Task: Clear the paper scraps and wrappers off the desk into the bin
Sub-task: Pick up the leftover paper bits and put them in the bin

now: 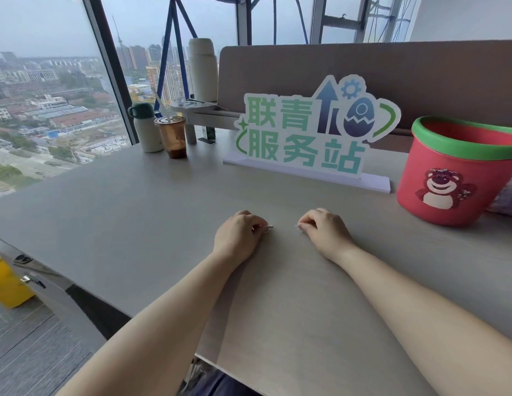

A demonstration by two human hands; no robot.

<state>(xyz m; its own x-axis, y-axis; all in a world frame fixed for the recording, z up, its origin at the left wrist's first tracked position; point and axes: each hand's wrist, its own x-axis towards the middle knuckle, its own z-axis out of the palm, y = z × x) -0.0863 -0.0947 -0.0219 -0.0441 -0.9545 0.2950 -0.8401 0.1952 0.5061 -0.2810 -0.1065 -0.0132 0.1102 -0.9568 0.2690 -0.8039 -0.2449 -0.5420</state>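
Left hand (239, 235) resting knuckles-up on the bench (129, 212), fingers curled under, grip nearly closed. Small pale scrap (269, 227) protruding at the 3 o'clock side of the left fingertips, pinched between thumb and forefinger as far as visible; too small to identify the material.

Right hand (324, 230) resting likewise at 3 o'clock of the left hand, a bare strip of bench between them. Fingers curled, grip nearly closed. Second tiny pale scrap (298, 226) at the 9 o'clock side of the right fingertips, touching them; held or merely pressed against the bench, cannot tell.

Both scraps low against the bench surface, facing each other across the gap between the hands.

Red bin (449, 178) with green rim and bear print standing upright on the bench at 2 o'clock of the right hand, well apart from it, mouth open upward.

Standing sign (306, 132) with green characters at 12 o'clock of the hands. Brown plastic cup (172, 137) and white bottle (146, 130) at 11 o'clock, near the window.
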